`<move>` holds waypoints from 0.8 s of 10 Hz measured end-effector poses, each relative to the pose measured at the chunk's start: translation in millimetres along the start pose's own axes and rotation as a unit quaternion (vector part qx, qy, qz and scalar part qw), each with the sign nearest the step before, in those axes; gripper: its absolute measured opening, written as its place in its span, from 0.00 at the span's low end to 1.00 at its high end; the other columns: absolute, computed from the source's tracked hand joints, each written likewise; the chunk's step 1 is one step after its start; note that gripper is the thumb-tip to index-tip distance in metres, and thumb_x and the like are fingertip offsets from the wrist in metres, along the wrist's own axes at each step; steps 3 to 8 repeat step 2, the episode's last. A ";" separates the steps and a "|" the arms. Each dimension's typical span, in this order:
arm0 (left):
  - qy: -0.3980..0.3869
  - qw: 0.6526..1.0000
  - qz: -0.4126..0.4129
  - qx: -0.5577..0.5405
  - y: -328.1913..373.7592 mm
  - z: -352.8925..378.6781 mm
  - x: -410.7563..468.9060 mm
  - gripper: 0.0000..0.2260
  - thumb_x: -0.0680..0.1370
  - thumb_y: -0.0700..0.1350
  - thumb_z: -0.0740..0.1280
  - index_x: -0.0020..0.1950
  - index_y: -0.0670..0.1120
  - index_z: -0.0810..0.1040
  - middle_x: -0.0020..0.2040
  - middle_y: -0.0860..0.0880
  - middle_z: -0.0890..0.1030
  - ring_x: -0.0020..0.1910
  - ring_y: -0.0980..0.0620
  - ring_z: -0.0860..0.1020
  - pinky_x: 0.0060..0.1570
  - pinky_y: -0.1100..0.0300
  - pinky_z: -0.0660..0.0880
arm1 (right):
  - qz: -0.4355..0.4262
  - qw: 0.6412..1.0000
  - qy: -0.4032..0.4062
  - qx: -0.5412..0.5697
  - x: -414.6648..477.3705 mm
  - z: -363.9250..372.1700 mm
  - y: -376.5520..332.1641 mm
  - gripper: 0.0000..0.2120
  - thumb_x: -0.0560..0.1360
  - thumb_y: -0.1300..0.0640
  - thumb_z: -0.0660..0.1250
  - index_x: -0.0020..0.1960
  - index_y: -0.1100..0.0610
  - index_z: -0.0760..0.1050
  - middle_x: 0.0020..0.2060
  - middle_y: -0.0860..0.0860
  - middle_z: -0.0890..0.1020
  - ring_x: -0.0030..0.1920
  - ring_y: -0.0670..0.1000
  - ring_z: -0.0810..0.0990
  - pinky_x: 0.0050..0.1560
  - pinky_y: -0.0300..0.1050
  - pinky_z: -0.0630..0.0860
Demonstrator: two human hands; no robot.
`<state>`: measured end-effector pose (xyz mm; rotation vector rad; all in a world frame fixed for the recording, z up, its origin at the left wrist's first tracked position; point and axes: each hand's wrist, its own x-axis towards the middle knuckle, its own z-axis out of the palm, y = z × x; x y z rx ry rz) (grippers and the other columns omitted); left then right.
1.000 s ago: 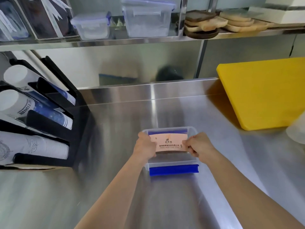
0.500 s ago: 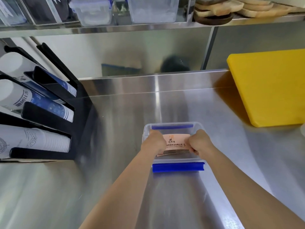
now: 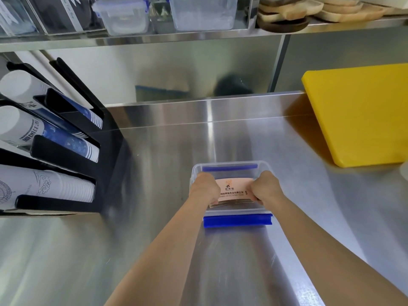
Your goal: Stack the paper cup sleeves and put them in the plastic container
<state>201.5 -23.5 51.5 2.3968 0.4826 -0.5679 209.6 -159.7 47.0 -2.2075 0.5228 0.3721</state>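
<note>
A clear plastic container (image 3: 229, 164) with blue clasps stands on the steel counter in the middle of the head view. Inside its opening is a flat stack of pink paper cup sleeves (image 3: 234, 189) with printed text, tilted with its far edge raised. My left hand (image 3: 204, 188) grips the stack's left end and my right hand (image 3: 266, 187) grips its right end, both reaching down into the container. The stack's lower edge lies near the container's bottom.
A black cup dispenser rack (image 3: 66, 151) with rows of paper cups stands at the left. A yellow cutting board (image 3: 359, 115) lies at the right. A shelf (image 3: 154, 38) above holds clear containers and wooden plates.
Both hands have lowered the sleeve stack from above the rim down into the container. The camera has tipped downward and closer.
</note>
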 end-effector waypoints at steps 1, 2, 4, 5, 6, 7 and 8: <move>-0.004 0.999 -0.013 -0.034 -0.2 -2.9 -2.4 0.13 0.74 0.34 0.62 0.58 0.39 0.71 0.52 0.41 0.81 0.39 0.49 0.80 0.31 0.61 0.76 | 0.002 1.000 -0.006 0.002 -1.3 -2.0 -0.5 0.05 0.73 0.69 0.61 0.47 0.62 0.72 0.42 0.58 0.77 0.31 0.51 0.73 0.27 0.39 0.71; 0.003 0.997 -0.033 -0.076 2.2 -11.8 -10.3 0.12 0.75 0.37 0.60 0.58 0.40 0.68 0.50 0.43 0.81 0.24 0.54 0.75 0.15 0.65 0.66 | -0.017 1.000 0.006 0.009 -7.7 -8.5 -4.2 0.06 0.73 0.67 0.61 0.49 0.63 0.73 0.39 0.58 0.78 0.27 0.50 0.73 0.23 0.38 0.67; 0.003 0.997 -0.033 -0.076 2.2 -11.8 -10.3 0.12 0.75 0.37 0.60 0.58 0.40 0.68 0.50 0.43 0.81 0.24 0.54 0.75 0.15 0.65 0.66 | -0.017 1.000 0.006 0.009 -7.7 -8.5 -4.2 0.06 0.73 0.67 0.61 0.49 0.63 0.73 0.39 0.58 0.78 0.27 0.50 0.73 0.23 0.38 0.67; 0.003 0.997 -0.033 -0.076 2.2 -11.8 -10.3 0.12 0.75 0.37 0.60 0.58 0.40 0.68 0.50 0.43 0.81 0.24 0.54 0.75 0.15 0.65 0.66 | -0.017 1.000 0.006 0.009 -7.7 -8.5 -4.2 0.06 0.73 0.67 0.61 0.49 0.63 0.73 0.39 0.58 0.78 0.27 0.50 0.73 0.23 0.38 0.67; 0.003 0.997 -0.033 -0.076 2.2 -11.8 -10.3 0.12 0.75 0.37 0.60 0.58 0.40 0.68 0.50 0.43 0.81 0.24 0.54 0.75 0.15 0.65 0.66 | -0.017 1.000 0.006 0.009 -7.7 -8.5 -4.2 0.06 0.73 0.67 0.61 0.49 0.63 0.73 0.39 0.58 0.78 0.27 0.50 0.73 0.23 0.38 0.67; 0.003 0.997 -0.033 -0.076 2.2 -11.8 -10.3 0.12 0.75 0.37 0.60 0.58 0.40 0.68 0.50 0.43 0.81 0.24 0.54 0.75 0.15 0.65 0.66 | -0.017 1.000 0.006 0.009 -7.7 -8.5 -4.2 0.06 0.73 0.67 0.61 0.49 0.63 0.73 0.39 0.58 0.78 0.27 0.50 0.73 0.23 0.38 0.67; 0.003 0.997 -0.033 -0.076 2.2 -11.8 -10.3 0.12 0.75 0.37 0.60 0.58 0.40 0.68 0.50 0.43 0.81 0.24 0.54 0.75 0.15 0.65 0.66 | -0.017 1.000 0.006 0.009 -7.7 -8.5 -4.2 0.06 0.73 0.67 0.61 0.49 0.63 0.73 0.39 0.58 0.78 0.27 0.50 0.73 0.23 0.38 0.67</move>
